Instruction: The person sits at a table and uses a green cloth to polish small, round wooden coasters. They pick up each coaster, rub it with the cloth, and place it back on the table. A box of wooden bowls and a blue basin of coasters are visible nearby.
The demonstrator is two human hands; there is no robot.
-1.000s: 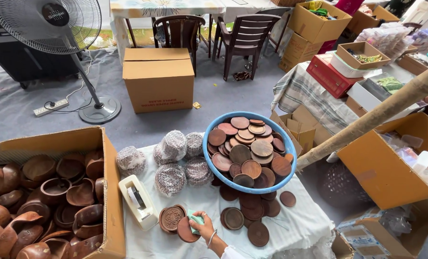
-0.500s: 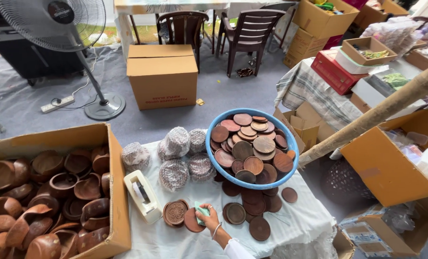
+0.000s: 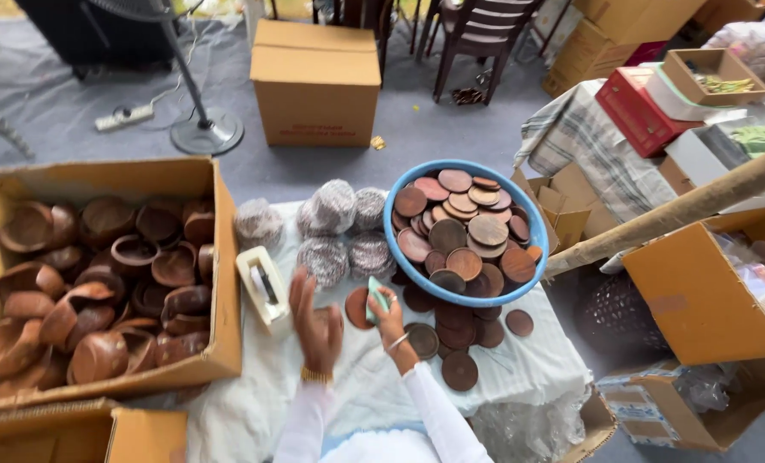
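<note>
My right hand (image 3: 391, 319) grips a small pale green pad (image 3: 375, 297). A round brown wooden disc (image 3: 357, 309) is right against that hand; whether the fingers hold it I cannot tell. My left hand (image 3: 315, 326) hovers open and blurred over the white cloth (image 3: 519, 360), beside a white tape dispenser (image 3: 262, 288). Several loose wooden discs (image 3: 459, 370) lie on the cloth. Just beyond stands a blue basin (image 3: 393, 225) piled with more discs. Clear-wrapped disc stacks (image 3: 335, 207) sit left of the basin.
An open cardboard box (image 3: 221, 283) of brown wooden bowls fills the left. A closed cardboard box (image 3: 315, 81), fan base (image 3: 207, 134) and power strip (image 3: 125, 116) stand on the floor beyond. A wooden pole (image 3: 682, 210) slants across open boxes (image 3: 699, 296) at right.
My left hand has come up into view over the cloth. My right hand has lifted off the loose discs with the green pad. The view has dropped closer to the table.
</note>
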